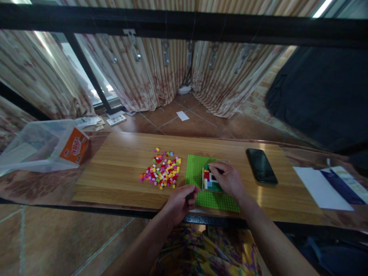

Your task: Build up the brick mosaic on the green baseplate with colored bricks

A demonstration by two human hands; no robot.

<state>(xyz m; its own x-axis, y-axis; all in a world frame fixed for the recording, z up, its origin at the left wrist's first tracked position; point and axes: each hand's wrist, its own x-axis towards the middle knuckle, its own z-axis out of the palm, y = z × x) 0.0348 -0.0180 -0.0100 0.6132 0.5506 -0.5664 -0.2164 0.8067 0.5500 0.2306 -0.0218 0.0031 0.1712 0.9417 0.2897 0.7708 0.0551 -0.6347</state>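
Observation:
A green studded baseplate (192,168) lies on the wooden board, and on it sits a small build of toy bricks (209,183) in red, white, blue, green and black. My right hand (230,182) is over the build, thumb and fingertips pinched at its upper part; whatever they grip is hidden. Just left of the build, my left hand (181,200) hovers near the baseplate's front left with its fingers curled closed. Something dark shows inside its curl, too small to name. Loose toy bricks (163,173) in yellow, pink, red, white and orange lie in a pile left of the baseplate.
A black phone (261,166) lies right of the baseplate on the wooden board (115,165). Beyond the board's right end are white paper (319,188) and a dark blue leaflet (342,186). At far left stands a clear plastic bin (37,142) with an orange label.

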